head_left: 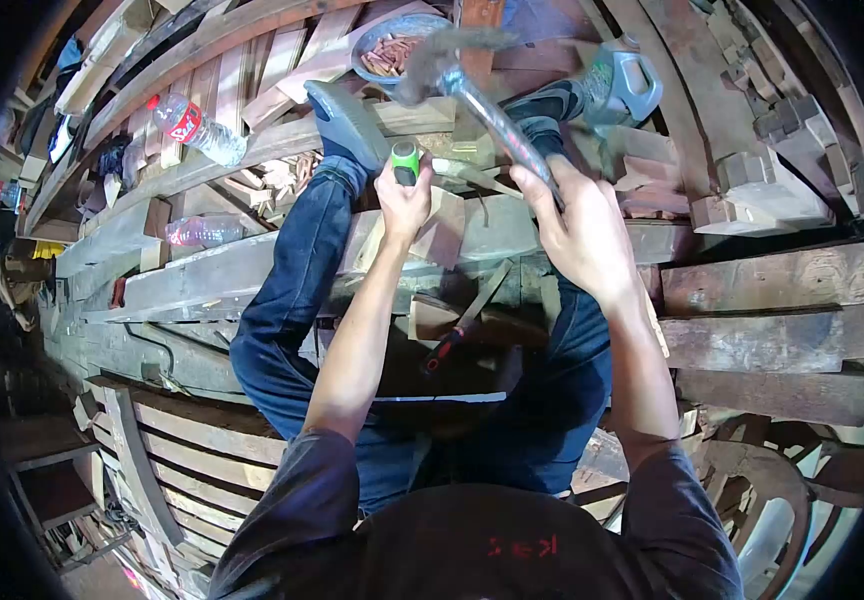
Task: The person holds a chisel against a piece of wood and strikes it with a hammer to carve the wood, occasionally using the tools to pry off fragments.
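My left hand (405, 205) is closed around a chisel, its green and black handle (406, 160) pointing up at me; the blade is hidden below. A wooden beam (500, 228) lies crosswise under that hand. In my right hand (584, 225) is a hammer (497, 125), gripped by its handle and raised. Its head is smeared by motion, above and to the right of the chisel handle. Pale wood chips (277, 180) lie to the left of the chisel. A tool with a red and black handle (442, 352) rests between my legs.
A blue basin (360, 50) of small wooden pieces stands at the far side, near my feet. Plastic bottles (202, 130) lie at left. A translucent jug (632, 85) stands at right. Stacked timbers (772, 340) and a wooden chair (752, 480) are on my right.
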A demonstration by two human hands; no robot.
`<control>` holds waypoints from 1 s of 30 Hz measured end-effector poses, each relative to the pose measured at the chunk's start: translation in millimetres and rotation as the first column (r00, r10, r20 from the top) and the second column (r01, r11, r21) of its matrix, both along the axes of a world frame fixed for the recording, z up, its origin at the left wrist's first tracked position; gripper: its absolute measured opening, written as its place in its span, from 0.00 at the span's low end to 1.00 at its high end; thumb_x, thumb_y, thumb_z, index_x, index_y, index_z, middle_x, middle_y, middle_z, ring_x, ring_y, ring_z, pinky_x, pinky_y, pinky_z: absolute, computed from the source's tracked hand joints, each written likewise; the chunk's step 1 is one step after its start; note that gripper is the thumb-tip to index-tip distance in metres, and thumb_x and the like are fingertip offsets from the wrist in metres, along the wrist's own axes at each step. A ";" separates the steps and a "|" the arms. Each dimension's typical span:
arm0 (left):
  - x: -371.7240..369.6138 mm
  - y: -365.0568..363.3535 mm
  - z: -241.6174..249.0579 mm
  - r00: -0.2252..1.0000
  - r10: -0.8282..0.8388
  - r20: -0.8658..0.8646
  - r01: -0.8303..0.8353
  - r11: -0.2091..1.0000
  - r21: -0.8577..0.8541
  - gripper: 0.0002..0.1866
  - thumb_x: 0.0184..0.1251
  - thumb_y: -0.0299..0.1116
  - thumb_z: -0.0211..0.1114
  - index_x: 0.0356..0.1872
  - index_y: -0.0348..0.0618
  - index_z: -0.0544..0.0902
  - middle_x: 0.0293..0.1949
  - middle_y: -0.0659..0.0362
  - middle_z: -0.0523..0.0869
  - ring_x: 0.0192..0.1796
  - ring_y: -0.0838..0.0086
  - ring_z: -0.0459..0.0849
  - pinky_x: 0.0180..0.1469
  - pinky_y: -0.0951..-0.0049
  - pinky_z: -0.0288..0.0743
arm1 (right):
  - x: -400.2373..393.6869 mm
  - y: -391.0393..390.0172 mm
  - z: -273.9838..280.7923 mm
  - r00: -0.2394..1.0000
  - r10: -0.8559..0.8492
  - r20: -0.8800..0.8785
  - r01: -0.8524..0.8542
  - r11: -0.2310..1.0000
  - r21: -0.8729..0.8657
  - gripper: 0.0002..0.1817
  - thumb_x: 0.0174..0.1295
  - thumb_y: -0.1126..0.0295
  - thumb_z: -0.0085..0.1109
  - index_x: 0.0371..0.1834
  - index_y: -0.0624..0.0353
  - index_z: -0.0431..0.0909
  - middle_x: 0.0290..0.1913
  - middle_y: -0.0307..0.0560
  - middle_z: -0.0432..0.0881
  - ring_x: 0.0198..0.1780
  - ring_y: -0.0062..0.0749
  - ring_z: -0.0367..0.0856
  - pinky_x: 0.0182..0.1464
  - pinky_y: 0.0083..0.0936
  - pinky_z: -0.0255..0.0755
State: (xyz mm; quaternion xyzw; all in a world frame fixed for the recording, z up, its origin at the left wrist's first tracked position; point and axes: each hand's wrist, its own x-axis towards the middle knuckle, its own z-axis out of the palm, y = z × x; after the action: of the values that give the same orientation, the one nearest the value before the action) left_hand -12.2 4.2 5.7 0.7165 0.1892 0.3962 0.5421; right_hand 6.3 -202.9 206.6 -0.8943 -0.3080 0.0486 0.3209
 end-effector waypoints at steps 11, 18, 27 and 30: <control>1.5 -0.2 -2.0 1.000 -0.018 -0.016 0.018 1.000 -0.005 0.09 0.62 0.30 0.69 0.37 0.34 0.82 0.26 0.52 0.85 0.28 0.71 0.81 0.36 0.69 0.76 | 12.6 4.5 15.3 0.993 0.089 0.082 -0.085 0.995 -0.056 0.22 0.72 0.56 0.55 0.37 0.69 0.78 0.21 0.69 0.78 0.30 0.64 0.82 0.30 0.50 0.75; 2.8 -3.2 2.8 1.000 0.008 -0.023 -0.005 0.989 0.147 0.11 0.62 0.32 0.69 0.36 0.33 0.80 0.23 0.49 0.82 0.24 0.66 0.77 0.33 0.65 0.74 | 1.3 10.7 10.1 0.989 0.127 0.077 -0.100 0.952 -0.290 0.21 0.72 0.55 0.54 0.40 0.67 0.81 0.24 0.67 0.81 0.34 0.64 0.83 0.36 0.51 0.78; 4.9 -7.6 6.2 0.999 0.022 0.050 -0.028 0.991 0.134 0.10 0.62 0.31 0.70 0.33 0.35 0.79 0.19 0.53 0.77 0.21 0.71 0.70 0.28 0.68 0.70 | 0.6 12.1 3.0 0.993 0.075 0.087 -0.061 0.986 -0.158 0.22 0.72 0.53 0.53 0.38 0.66 0.80 0.24 0.67 0.81 0.33 0.66 0.83 0.34 0.52 0.77; 6.4 -5.0 6.1 0.994 0.007 0.106 -0.022 0.989 0.147 0.10 0.62 0.31 0.70 0.32 0.35 0.78 0.18 0.52 0.76 0.21 0.69 0.70 0.28 0.67 0.70 | 2.7 9.0 3.3 0.990 0.102 0.094 -0.081 0.976 -0.204 0.22 0.72 0.53 0.53 0.38 0.66 0.79 0.23 0.66 0.80 0.31 0.66 0.82 0.32 0.53 0.76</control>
State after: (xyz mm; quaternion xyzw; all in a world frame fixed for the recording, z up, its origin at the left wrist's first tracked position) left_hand -5.8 -0.8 11.8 0.7314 0.1357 0.4504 0.4938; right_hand 9.0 -193.9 209.9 -0.9082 -0.3586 0.0476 0.2104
